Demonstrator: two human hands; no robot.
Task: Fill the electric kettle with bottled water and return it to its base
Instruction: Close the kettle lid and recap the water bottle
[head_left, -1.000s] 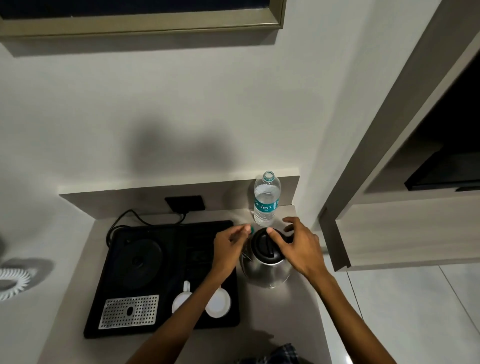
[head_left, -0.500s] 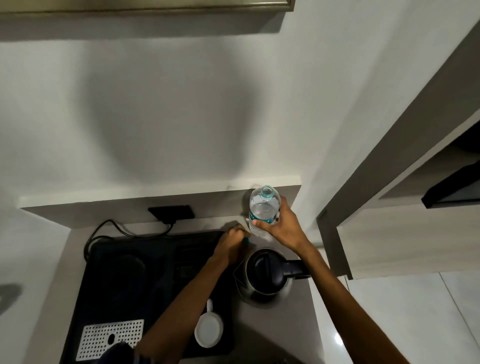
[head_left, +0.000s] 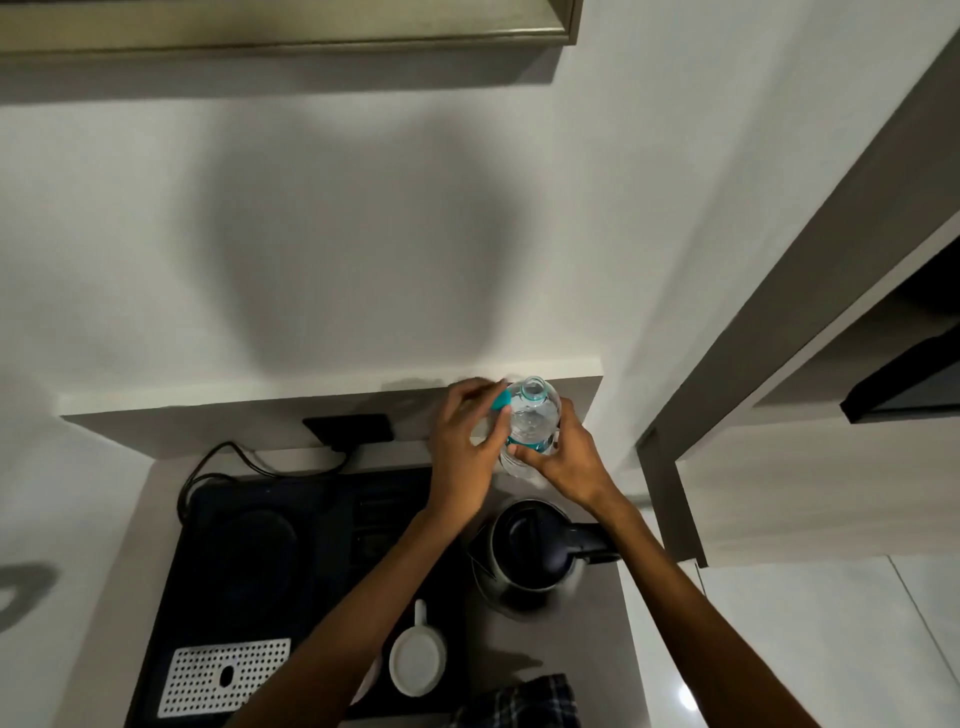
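Note:
A clear water bottle (head_left: 532, 421) with a teal label is lifted above the counter's back right corner, its mouth open. My right hand (head_left: 563, 460) grips its body from the right. My left hand (head_left: 467, 441) is beside the bottle neck and pinches the teal cap (head_left: 502, 400). The steel kettle (head_left: 524, 558), black lid closed and handle pointing right, stands on the counter below the hands. Its round base (head_left: 254, 540) sits on the black tray at the left, with nothing on it.
The black tray (head_left: 322, 597) also carries a perforated white drip plate (head_left: 223, 675) and a white cup (head_left: 418, 657). A power cord (head_left: 218, 462) runs to a wall socket (head_left: 350, 428). A cabinet edge (head_left: 670, 499) stands close on the right.
My right hand went from the kettle lid to the bottle and raised it. My left hand rose from the counter with the cap up to the bottle's neck.

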